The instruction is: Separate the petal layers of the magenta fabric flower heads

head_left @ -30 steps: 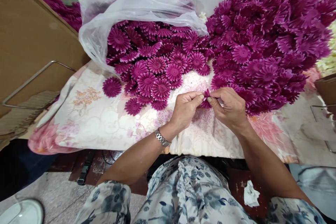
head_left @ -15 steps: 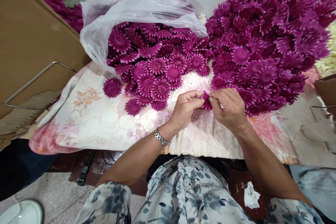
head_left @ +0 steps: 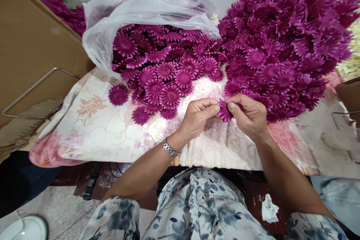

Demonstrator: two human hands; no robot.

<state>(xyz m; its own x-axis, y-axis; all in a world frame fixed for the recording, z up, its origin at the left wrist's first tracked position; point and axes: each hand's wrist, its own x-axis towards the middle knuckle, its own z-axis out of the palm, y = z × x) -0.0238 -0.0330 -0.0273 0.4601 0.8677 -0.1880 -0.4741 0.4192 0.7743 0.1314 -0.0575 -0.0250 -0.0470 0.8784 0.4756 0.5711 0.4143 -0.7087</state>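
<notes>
My left hand [head_left: 198, 117] and my right hand [head_left: 249, 115] meet over the cloth-covered table, both pinching one small purple fabric flower [head_left: 224, 111] between thumbs and fingertips. A silver watch [head_left: 168, 147] is on my left wrist. Just beyond my hands, flat purple flowers [head_left: 165, 78] spill out of a clear plastic bag [head_left: 146, 11] onto the floral cloth [head_left: 107, 131]. A tall heap of purple flowers [head_left: 284, 41] rises to the right, touching my right hand's far side.
A brown board with a metal handle [head_left: 33, 52] stands at the left. One loose flower [head_left: 118, 94] lies apart on the cloth. Pale flowers [head_left: 350, 63] show at the far right. A white tiled wall is behind. A crumpled white scrap [head_left: 269, 208] lies by my knee.
My hands stay together in nearly the same spot; the fingers have worked the flower slightly, which now shows more between the thumbs.
</notes>
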